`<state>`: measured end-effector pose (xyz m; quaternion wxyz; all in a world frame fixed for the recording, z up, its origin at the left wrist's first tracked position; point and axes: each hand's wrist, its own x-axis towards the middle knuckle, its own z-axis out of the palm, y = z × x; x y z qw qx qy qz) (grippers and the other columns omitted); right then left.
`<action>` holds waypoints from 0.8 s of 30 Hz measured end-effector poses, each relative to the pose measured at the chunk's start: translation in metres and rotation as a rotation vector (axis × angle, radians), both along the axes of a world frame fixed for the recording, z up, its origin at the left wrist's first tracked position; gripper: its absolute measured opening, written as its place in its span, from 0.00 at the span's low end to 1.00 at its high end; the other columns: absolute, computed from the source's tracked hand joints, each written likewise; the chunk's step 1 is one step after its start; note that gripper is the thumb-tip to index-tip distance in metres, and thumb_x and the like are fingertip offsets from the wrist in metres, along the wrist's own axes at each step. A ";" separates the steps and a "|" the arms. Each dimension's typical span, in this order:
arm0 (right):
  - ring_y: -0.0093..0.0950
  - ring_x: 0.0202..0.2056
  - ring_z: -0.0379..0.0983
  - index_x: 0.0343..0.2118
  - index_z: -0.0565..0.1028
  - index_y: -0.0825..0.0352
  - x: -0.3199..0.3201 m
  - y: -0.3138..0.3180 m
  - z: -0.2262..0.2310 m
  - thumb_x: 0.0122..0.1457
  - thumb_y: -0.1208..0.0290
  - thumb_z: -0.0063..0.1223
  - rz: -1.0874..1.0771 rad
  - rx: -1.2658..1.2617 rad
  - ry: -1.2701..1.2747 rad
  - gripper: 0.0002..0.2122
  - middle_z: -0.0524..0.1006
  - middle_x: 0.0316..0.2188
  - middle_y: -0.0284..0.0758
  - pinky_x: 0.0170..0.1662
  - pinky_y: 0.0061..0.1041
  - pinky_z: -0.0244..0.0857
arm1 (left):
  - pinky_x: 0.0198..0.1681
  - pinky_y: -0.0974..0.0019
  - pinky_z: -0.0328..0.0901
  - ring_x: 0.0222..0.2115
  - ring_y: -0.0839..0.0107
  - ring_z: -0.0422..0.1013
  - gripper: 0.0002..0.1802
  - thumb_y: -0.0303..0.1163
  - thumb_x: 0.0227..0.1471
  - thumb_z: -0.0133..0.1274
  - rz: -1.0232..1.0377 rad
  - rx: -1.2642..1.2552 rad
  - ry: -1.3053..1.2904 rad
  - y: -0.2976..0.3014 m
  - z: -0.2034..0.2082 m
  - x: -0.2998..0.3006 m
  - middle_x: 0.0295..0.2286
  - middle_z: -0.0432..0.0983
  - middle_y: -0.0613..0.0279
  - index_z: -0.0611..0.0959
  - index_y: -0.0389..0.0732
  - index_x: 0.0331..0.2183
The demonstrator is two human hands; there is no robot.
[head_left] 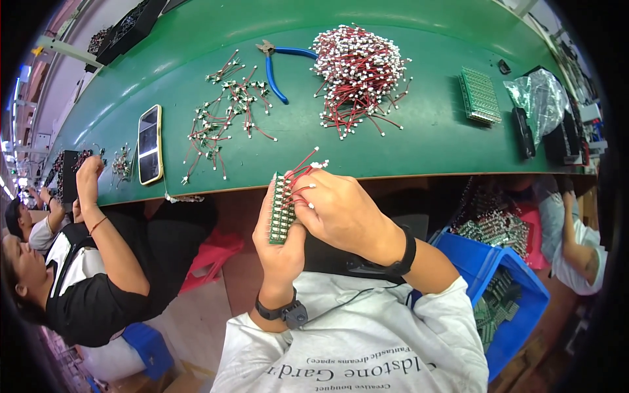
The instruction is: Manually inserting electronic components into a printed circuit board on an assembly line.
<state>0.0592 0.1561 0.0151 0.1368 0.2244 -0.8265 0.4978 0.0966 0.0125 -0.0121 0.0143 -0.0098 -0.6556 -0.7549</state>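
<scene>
Closest in, a white shirt (367, 340) fills the lower edge, and both forearms rise from it with a dark band on each wrist. Left hand (280, 239) holds a small green circuit board (280, 209) upright and edge-on, fingers curled around its back and thumb along its near side, clamped on it. That board is a narrow green strip with rows of small pale parts on its face, and several short red wires (303, 171) with white plug ends stand out from its top. Right hand (337, 209) lies against the board's right side, its fingers pinched together on the red wires where they meet the board. Board and hands hang just in front of the near edge of the green desk (406, 141), above the lap.

On the desk, a big heap of red wires with white plugs (359, 72) lies toward the far side, with blue-handled cutters (278, 62) just beside it on the left. Small wired pieces (223, 114) are scattered nearer, next to a phone (150, 144) lying flat. A stack of green boards (479, 95) sits to the right, near a crumpled clear bag (540, 98).

Low on the right, a blue plastic bin (517, 308) holds many green boards, loosely piled. Another person (98, 262) in black sits at the left, one hand on the desk.
</scene>
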 end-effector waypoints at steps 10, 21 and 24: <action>0.31 0.26 0.71 0.28 0.71 0.68 0.007 -0.006 -0.002 0.46 0.77 0.55 -0.037 0.290 0.173 0.07 0.69 0.24 0.35 0.28 0.28 0.70 | 0.55 0.65 0.64 0.51 0.65 0.70 0.35 0.10 0.45 0.41 -0.012 -0.216 0.105 -0.008 -0.008 0.002 0.54 0.69 0.45 0.65 0.24 0.59; 0.35 0.24 0.71 0.30 0.72 0.69 0.000 -0.012 -0.012 0.45 0.81 0.57 -0.068 0.219 0.180 0.08 0.71 0.24 0.35 0.28 0.30 0.68 | 0.46 0.70 0.68 0.41 0.73 0.72 0.36 0.11 0.42 0.40 -0.019 -0.164 0.037 -0.012 -0.009 0.005 0.47 0.73 0.53 0.67 0.26 0.58; 0.37 0.28 0.73 0.30 0.75 0.68 -0.012 0.002 -0.005 0.47 0.80 0.60 0.039 0.089 0.091 0.07 0.74 0.25 0.37 0.31 0.33 0.68 | 0.36 0.78 0.66 0.33 0.81 0.70 0.36 0.12 0.43 0.41 0.013 0.072 -0.090 -0.011 0.001 0.003 0.41 0.76 0.59 0.67 0.28 0.59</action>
